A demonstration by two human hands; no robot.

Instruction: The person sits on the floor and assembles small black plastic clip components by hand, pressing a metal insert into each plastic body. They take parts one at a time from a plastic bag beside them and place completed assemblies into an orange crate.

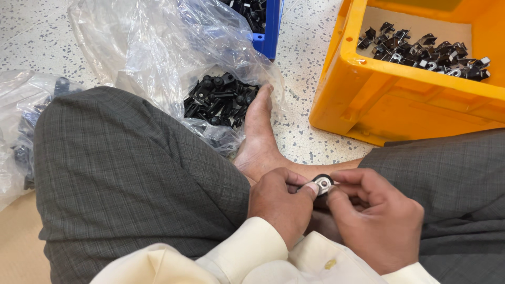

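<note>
Both hands pinch one small black-and-metal clip (322,184) over the lap: left hand (279,202) thumb pressing its face, right hand (376,218) closed around its edge. Fitting looks underway; next needs firm, aligned pressure. Beyond, bag (158,52) of black parts (221,99); crate (400,89) up right.

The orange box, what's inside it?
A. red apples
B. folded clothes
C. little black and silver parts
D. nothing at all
C: the orange box holds a heap of little black and silver parts along its far side, much like the small part pinched between the left hand and the right hand.
</note>
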